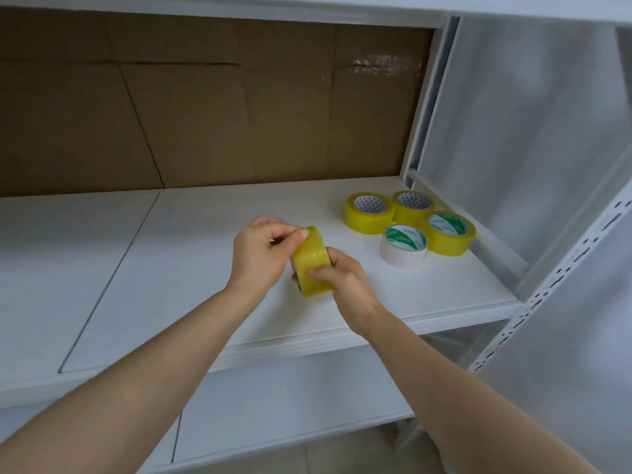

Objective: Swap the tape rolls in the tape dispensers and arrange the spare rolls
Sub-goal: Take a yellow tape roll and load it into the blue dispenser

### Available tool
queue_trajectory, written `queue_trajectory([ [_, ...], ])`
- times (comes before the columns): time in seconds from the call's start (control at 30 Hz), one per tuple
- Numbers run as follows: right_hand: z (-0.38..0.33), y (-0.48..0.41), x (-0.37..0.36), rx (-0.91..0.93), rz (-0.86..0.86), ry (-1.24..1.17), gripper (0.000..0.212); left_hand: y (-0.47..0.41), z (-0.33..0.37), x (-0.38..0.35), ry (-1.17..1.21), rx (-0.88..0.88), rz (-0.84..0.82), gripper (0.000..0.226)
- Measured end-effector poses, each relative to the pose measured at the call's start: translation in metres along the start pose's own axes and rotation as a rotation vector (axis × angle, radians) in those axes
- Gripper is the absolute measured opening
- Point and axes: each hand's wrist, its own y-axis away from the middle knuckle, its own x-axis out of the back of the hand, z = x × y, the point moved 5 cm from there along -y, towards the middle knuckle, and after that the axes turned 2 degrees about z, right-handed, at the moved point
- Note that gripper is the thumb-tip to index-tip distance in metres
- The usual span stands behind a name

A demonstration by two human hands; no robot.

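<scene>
A yellow tape roll (312, 261) is held on edge above the white shelf (191, 254), between both hands. My left hand (260, 252) pinches its top rim with thumb and forefinger. My right hand (338, 278) grips its lower right side, thumb on the tape face. Several spare rolls stand flat at the back right: two yellow ones (368, 213) (413, 206), a third yellow roll with a green-striped core (448, 233), and a white roll (403, 246) in front. No tape dispenser is in view.
Brown cardboard (205, 107) lines the back of the shelf. A white perforated upright (561, 275) stands at the right front corner. A lower white shelf (273, 415) runs beneath my arms. White sheeting hangs at the right.
</scene>
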Motion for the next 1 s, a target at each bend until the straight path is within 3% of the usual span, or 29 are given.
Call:
queue_trajectory([
  [0.3,0.015,-0.008,-0.065,-0.027,-0.116,0.069,0.015,0.024,-0.029,0.070,-0.124,0.175,0.154,0.009],
  [0.43,0.019,-0.006,-0.120,-0.021,-0.219,0.114,0.017,0.041,-0.040,0.121,-0.050,0.193,0.233,0.021],
  [0.63,0.027,0.006,-0.225,-0.037,-0.314,0.142,0.013,0.060,-0.067,0.224,-0.084,0.287,0.351,0.009],
  [0.83,0.049,0.014,-0.355,-0.167,-0.172,0.046,0.015,0.089,-0.103,0.361,-0.094,0.375,0.464,0.011],
  [1.0,0.064,0.023,-0.457,-0.225,-0.156,0.000,0.011,0.115,-0.139,0.463,-0.197,0.413,0.491,0.012],
])
